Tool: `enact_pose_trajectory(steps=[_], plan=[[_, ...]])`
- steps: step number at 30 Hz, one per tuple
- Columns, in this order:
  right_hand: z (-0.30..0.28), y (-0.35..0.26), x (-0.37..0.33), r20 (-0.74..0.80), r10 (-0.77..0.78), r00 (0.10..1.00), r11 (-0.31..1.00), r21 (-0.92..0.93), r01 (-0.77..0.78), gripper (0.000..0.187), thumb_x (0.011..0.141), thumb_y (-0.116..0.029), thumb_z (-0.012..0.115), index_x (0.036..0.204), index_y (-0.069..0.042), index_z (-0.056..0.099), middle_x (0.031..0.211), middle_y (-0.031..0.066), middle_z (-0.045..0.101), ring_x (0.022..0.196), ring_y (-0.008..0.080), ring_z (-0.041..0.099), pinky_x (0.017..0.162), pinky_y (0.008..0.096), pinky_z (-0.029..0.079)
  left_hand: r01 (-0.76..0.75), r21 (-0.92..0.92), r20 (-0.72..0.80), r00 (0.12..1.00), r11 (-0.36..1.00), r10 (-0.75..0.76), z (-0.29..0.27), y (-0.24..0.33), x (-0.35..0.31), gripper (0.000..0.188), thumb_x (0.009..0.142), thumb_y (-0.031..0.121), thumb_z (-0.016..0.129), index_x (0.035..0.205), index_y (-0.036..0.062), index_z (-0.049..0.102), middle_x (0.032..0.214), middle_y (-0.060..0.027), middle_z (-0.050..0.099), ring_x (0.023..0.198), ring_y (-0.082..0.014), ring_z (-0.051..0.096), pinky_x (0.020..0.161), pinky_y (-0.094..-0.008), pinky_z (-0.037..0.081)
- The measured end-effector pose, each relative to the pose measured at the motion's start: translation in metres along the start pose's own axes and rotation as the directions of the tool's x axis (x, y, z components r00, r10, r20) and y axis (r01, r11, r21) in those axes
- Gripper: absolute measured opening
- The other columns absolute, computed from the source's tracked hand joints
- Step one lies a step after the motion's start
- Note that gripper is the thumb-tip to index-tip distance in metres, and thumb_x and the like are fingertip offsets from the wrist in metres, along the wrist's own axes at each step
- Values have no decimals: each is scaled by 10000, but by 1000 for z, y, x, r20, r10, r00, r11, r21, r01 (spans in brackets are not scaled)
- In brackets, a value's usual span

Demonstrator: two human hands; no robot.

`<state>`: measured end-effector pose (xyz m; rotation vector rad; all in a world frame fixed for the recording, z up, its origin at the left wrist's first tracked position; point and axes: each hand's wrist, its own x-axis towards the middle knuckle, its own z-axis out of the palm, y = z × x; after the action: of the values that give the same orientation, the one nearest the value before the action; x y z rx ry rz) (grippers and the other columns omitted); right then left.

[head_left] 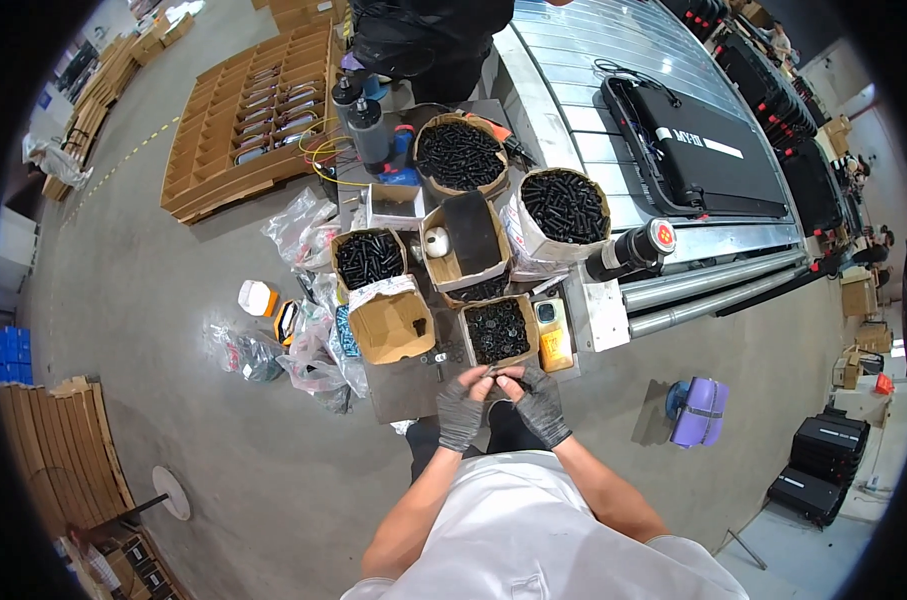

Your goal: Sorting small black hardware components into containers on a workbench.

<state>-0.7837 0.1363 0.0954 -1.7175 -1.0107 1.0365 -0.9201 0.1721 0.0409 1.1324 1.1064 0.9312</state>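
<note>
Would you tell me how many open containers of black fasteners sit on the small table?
4 clearly: round tub at the back, sack right, box left, box nearest the gloved hands. A fifth beneath the middle box is partly hidden.

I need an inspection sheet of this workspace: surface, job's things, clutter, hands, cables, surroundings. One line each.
Surface: small grey work table, crowded with boxes.
Job's things: small part pinched between both hands, too small to identify; open box of black washers just ahead.
Clutter: cartons of black bolts, plastic bags beside the table.
Hands: left hand and right hand, gloved, fingertips meeting.
Cables: yellow and red wires near the far boxes.
Surroundings: roller conveyor carrying a black flat machine; wooden pallet.
</note>
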Motion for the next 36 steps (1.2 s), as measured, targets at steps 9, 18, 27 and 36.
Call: enact_pose_trajectory(steps=[9, 18, 27, 36], plan=[[6, 5, -7, 52, -346, 937, 879, -330, 343, 212, 780, -77, 692, 989, -70, 654, 910, 120, 638, 833, 294, 629, 731, 366, 507, 447, -599, 184, 884, 664, -430, 2, -22, -8, 275, 921, 203, 636, 1131, 27, 634, 1029, -76, 673, 926, -149, 612, 837, -283, 493], [-5, 27, 41, 47, -199, 979, 899, -390, 201, 194, 804, -152, 677, 982, -77, 656, 925, 131, 625, 879, 323, 625, 752, 392, 498, 358, -421, 44, 926, 834, -375, -27, -39, -9, 304, 942, 202, 601, 1187, 24, 569, 934, -86, 666, 699, -128, 598, 639, -265, 510], [25, 78, 112, 223, -37, 974, 598, -776, 200, 309, 785, -301, 683, 989, -81, 609, 1015, 152, 602, 905, 365, 623, 754, 471, 494, 409, -490, 34, 892, 770, -451, -40, -32, -20, 281, 944, 173, 592, 1180, 22, 566, 929, -109, 668, 711, -151, 611, 640, -273, 511], [34, 101, 117, 166, 51, 985, 705, -705, 82, 158, 787, -146, 653, 918, -78, 595, 936, 158, 611, 883, 374, 603, 749, 458, 479, 377, -489, 49, 912, 786, -407, -42, -33, -17, 307, 934, 226, 616, 1165, 27, 583, 943, -93, 681, 726, -135, 618, 659, -271, 522]])
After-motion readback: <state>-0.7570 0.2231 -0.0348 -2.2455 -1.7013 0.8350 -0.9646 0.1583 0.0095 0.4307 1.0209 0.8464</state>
